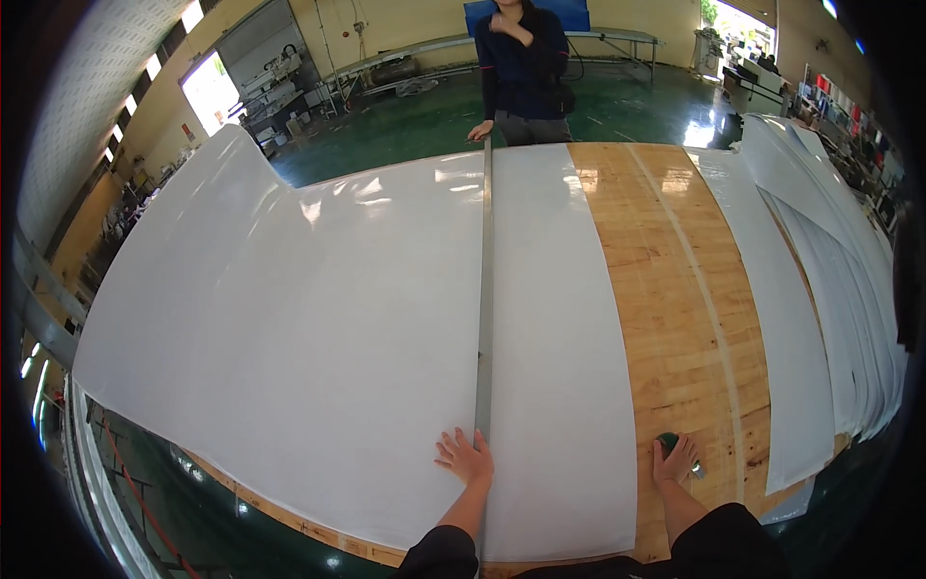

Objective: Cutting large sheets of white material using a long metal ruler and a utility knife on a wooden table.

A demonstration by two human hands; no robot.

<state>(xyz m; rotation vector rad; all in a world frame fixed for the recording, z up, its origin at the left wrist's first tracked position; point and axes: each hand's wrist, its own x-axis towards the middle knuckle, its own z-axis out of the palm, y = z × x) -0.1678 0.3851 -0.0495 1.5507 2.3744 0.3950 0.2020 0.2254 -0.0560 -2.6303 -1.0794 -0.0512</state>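
Two hands, well apart: the left hand (469, 459), fingers spread, lies on a long grey metal straightedge (486, 280) crossing a glossy white sheet (289, 338); the right hand (677, 459) is closed around a dark-green rounded tool (667, 441) on the brown wooden worktop (666, 289).

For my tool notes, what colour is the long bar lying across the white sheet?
The long bar is grey, seen best in the head view.

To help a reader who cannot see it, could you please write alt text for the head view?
A person's left hand rests on a long metal bar lying across a white sheet on a wooden table, while the right hand holds a dark green object. A co-worker stands at the far side, one hand by the bar's far end.
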